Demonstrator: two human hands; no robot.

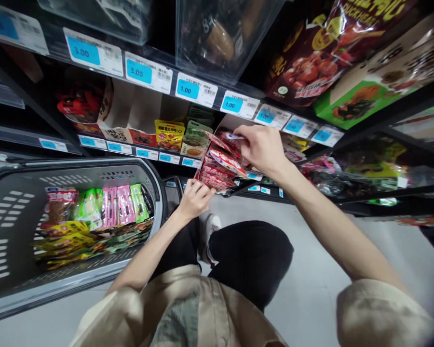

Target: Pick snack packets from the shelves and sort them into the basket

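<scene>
At the front edge of the lower shelf, a red display box (217, 177) with red-and-white print is tilted toward me. My left hand (196, 196) is closed on its near left corner. Inside and at its top are red-and-white snack packets (227, 161). Over the box's upper right side, my right hand (262, 148) has its fingers pinched together at a packet's edge; the fingertips are partly hidden. Left of the box stand green snack packets (196, 139) and a yellow snack packet (169, 135).
A grey shopping basket (159, 193) at the left holds pink packets (118, 205), yellow packets (67, 236) and others. Price labels (196, 89) line the upper shelf edge. Large dark red bags (307, 62) and a green-and-beige box (379, 77) stand above right. My knees are below the shelf.
</scene>
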